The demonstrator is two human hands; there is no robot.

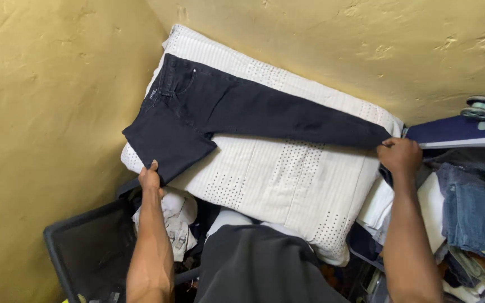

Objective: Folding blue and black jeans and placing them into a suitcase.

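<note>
Both hands seemingly grip black jeans.

my jeans: black, plain | pad under them: white, fine ribs with bands of small dark dots | walls: mustard yellow, mottled | bin at pad's near-left corner: black | folded denim off pad's right edge: faded blue

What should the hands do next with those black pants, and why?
Probably lift the far leg end across toward the waistband. The black denim trousers lie flat on the white dotted padded cloth, one leg already folded back. The right hand pinches the stretched leg's hem, and the left hand grips the folded edge, so both ends seem held ready for a fold.
</note>
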